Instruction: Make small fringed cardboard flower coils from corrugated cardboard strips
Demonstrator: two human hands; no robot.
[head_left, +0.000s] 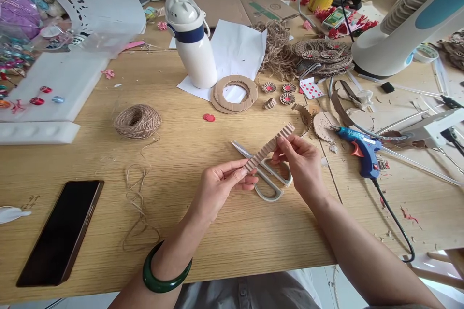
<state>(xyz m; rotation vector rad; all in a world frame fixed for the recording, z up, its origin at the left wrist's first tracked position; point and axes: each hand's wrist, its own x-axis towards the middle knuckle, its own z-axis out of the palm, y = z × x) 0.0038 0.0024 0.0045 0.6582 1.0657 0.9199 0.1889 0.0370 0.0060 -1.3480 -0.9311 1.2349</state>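
Note:
A strip of corrugated cardboard [270, 146] is held between both hands above the wooden table [188, 231]. My left hand [221, 188] pinches its lower left end with thumb and fingers. My right hand [300, 164] grips the strip near its middle, and the upper right end sticks out free. White-handled scissors [266, 178] lie on the table directly under the strip and hands. A green bangle [165, 277] sits on my left wrist.
A blue glue gun [358, 147] with a black cord lies right of my hands. A twine ball [137, 120] and loose twine sit left, a black phone [61, 231] near the front left. Behind stand a white flask [192, 43], cardboard rings [234, 94], a fan [409, 24].

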